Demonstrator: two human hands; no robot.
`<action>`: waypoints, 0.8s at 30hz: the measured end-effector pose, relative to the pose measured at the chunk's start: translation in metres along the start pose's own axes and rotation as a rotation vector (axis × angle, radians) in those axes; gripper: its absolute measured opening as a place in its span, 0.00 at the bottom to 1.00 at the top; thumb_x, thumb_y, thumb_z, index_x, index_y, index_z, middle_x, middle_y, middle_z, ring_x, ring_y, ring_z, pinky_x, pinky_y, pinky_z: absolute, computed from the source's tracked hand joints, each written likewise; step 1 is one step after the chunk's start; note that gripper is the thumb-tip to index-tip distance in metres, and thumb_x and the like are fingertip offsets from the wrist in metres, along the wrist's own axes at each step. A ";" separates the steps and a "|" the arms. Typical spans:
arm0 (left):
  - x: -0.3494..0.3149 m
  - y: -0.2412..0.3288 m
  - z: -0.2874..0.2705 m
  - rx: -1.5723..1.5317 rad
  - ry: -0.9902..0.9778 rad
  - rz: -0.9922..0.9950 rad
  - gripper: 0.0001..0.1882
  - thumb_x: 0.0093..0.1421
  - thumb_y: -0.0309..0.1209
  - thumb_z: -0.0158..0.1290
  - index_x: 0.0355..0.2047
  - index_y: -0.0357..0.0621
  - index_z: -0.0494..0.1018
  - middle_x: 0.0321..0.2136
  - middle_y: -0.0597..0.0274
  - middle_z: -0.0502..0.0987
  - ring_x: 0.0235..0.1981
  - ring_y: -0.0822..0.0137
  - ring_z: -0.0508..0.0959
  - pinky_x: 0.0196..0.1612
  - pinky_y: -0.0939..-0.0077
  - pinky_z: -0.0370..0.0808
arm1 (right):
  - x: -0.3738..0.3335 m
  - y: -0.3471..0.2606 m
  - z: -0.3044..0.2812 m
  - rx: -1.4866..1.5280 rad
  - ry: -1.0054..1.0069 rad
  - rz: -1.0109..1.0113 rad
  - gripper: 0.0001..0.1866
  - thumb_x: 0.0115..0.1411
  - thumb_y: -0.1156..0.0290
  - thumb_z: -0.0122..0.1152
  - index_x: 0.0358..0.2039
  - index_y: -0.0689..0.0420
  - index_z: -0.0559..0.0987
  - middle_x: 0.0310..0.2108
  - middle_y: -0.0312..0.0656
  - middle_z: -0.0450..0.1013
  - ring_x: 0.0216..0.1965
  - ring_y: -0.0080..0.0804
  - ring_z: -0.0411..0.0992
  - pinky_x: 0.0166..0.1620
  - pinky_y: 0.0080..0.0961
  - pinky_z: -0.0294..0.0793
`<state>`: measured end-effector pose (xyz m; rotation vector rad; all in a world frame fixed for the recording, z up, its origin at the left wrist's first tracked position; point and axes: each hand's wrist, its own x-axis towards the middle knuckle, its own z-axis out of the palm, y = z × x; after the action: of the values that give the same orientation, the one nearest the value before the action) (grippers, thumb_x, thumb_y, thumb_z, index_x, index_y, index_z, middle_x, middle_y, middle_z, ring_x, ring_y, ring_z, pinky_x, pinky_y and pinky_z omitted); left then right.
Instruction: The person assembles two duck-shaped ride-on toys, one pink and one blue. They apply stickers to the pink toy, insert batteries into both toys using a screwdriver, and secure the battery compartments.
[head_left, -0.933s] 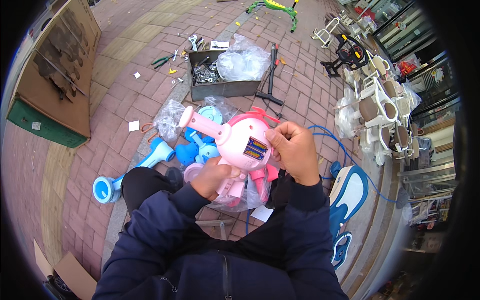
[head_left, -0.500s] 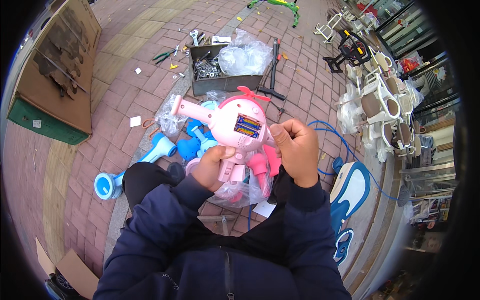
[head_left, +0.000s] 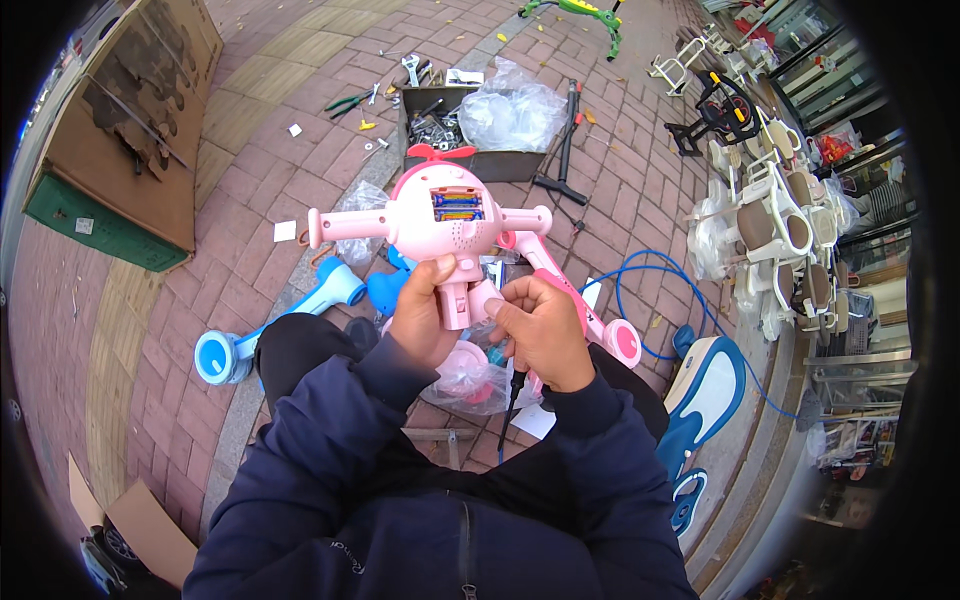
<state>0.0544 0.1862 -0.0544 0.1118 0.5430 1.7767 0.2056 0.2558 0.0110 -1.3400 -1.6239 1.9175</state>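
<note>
A round pink plastic toy handlebar [head_left: 420, 222] is in my left hand [head_left: 422, 318], which grips its stem from below. Two grips stick out sideways, and a red-pink propeller [head_left: 441, 153] tops it. Its open battery compartment [head_left: 458, 206] faces me, with batteries inside. My right hand [head_left: 545, 332] is closed beside the stem, fingertips at a small pale pink flap [head_left: 484, 297]. Below those fingers hangs a thin black piece [head_left: 512, 400]; whether I hold it cannot be seen. Behind my right hand, a pink leg-like tube [head_left: 570, 285] leans near my knee.
A metal toolbox [head_left: 508, 165] with hardware and plastic wrap stands ahead. Blue toy parts [head_left: 340, 283] lie left of my hands. A large carton [head_left: 120, 140] stands far left. Right are a blue cable [head_left: 640, 255], a blue-white board [head_left: 705, 390] and piled child seats [head_left: 775, 225].
The toy handlebar has turned level and shifted slightly left. My right hand has left its right grip and come down to the flap beside the stem. The pink tube now shows behind it.
</note>
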 end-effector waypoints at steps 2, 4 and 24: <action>-0.001 -0.001 0.002 0.011 0.019 0.010 0.21 0.67 0.44 0.55 0.51 0.42 0.73 0.40 0.60 0.79 0.40 0.64 0.80 0.47 0.65 0.78 | 0.002 0.000 -0.001 0.038 -0.036 0.009 0.12 0.66 0.67 0.67 0.39 0.65 0.79 0.25 0.41 0.78 0.15 0.22 0.70 0.18 0.18 0.68; -0.001 -0.001 0.002 0.009 0.035 0.017 0.20 0.68 0.44 0.54 0.50 0.42 0.73 0.39 0.60 0.79 0.40 0.65 0.80 0.47 0.65 0.77 | 0.004 0.001 -0.002 0.035 -0.019 0.039 0.12 0.67 0.66 0.66 0.40 0.65 0.80 0.25 0.42 0.79 0.15 0.22 0.70 0.18 0.18 0.68; -0.010 -0.037 0.000 0.202 -0.107 -0.182 0.25 0.58 0.21 0.60 0.56 0.40 0.72 0.44 0.62 0.79 0.46 0.65 0.78 0.49 0.66 0.74 | 0.005 -0.009 -0.048 0.416 0.031 -0.080 0.13 0.70 0.62 0.63 0.35 0.59 0.77 0.28 0.38 0.77 0.23 0.22 0.75 0.23 0.19 0.73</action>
<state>0.0899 0.1834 -0.0675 0.2876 0.6337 1.5270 0.2376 0.2917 0.0199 -1.1097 -1.1565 2.0286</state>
